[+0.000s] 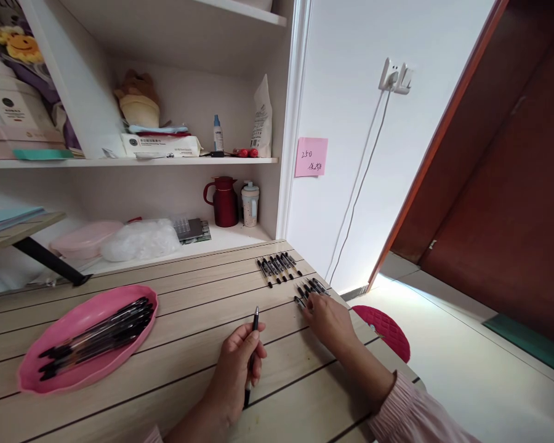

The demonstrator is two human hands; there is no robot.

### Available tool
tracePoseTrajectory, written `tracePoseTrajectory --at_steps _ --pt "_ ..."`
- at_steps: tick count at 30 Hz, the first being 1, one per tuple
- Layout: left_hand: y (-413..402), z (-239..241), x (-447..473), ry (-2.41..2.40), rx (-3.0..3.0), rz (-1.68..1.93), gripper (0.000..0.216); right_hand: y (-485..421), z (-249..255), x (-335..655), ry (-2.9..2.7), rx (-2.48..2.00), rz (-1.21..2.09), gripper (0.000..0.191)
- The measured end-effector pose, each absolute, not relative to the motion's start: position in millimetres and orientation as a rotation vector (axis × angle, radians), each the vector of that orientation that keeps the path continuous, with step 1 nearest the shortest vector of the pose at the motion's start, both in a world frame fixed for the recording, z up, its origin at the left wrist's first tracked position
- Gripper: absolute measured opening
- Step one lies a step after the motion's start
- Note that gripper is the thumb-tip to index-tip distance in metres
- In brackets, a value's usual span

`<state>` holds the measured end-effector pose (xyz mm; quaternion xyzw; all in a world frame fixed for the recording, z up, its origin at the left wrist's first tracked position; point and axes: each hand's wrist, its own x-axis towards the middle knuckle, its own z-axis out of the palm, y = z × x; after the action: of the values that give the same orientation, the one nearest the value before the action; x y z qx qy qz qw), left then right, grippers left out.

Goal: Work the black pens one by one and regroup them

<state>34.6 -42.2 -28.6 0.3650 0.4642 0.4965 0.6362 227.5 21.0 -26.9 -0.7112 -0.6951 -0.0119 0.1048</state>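
My left hand point(244, 354) is closed around a black pen point(255, 320), held upright with its silver tip pointing up. My right hand point(329, 320) is lowered over a row of short dark pen parts point(313, 285) near the table's right edge. Its fingers are bent together at the row's near end; what they pinch is hidden. Just beyond lies another row of short black and clear pen parts point(279, 267), side by side. On the left, a pink oval tray point(30, 384) holds a bundle of long dark pens or pen barrels point(96, 335).
The wooden table point(189, 332) meets a white shelf unit at the back, with a red jug point(224, 202) and a pale cup point(250, 204). A raised stand's black leg point(50, 261) is at left. A red round seat point(388, 332) is beyond the right edge.
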Motion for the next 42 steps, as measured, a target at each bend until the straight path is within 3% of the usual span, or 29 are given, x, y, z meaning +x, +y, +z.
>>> tracePoseTrajectory --at_steps 6,23,26,32,36,42 --pt "-44 -25 36 1.062 0.852 1.099 0.028 19 -26 225 -2.067 -2.117 -0.024 0.022" --pt "-41 -29 34 1.045 0.860 1.077 0.028 21 -27 229 -2.007 -2.110 -0.044 0.020" --pt "-41 -30 34 1.039 0.873 1.070 0.028 16 -18 220 -1.913 -1.963 0.200 0.021" --pt "-41 -31 35 1.028 0.912 1.062 0.028 5 -9 178 -1.400 -1.295 1.279 0.029" --pt "-40 -32 36 1.011 0.930 1.061 0.029 3 -9 157 -1.243 -1.218 1.396 0.035" --pt "-39 -33 35 1.002 0.929 1.068 0.024 4 -15 151 -1.262 -1.145 1.286 0.036"
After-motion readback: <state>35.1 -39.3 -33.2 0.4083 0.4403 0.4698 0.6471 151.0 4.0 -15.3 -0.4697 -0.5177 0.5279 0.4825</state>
